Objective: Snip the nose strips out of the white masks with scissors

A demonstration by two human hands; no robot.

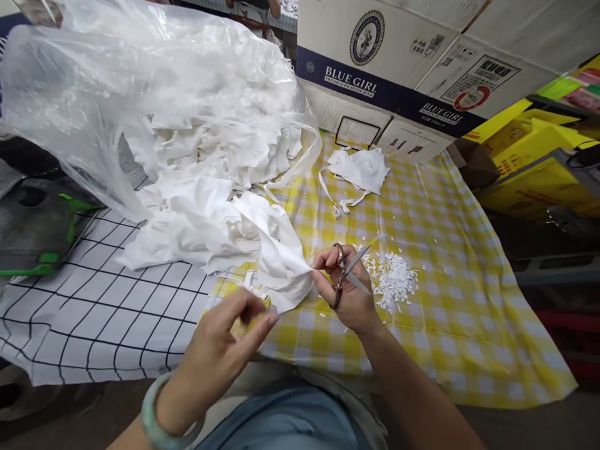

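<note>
My right hand [352, 294] is closed, with brown-handled scissors [345, 273] hooked on its fingers. The blades are spread and point away from the cloth. Its thumb and forefinger also pinch the edge of a white fabric garment [284, 259]. Beside the garment's near edge, my left hand [225, 340] is slightly blurred, with thumb and forefinger apart and nothing visible held. A thin white strap [248, 278] with a small fitting lies by the garment. Right of the scissors is a heap of small white clippings [396, 281]. Another white garment with straps [360, 170] lies farther back.
A large clear plastic bag [60, 94] spills white garments [187, 219] across the left side. Blue Girl beer cartons [365, 37] wall off the back. The table has a yellow checked cloth [464, 300] and a white gridded one [117, 312]. Yellow boxes [529, 144] stand right.
</note>
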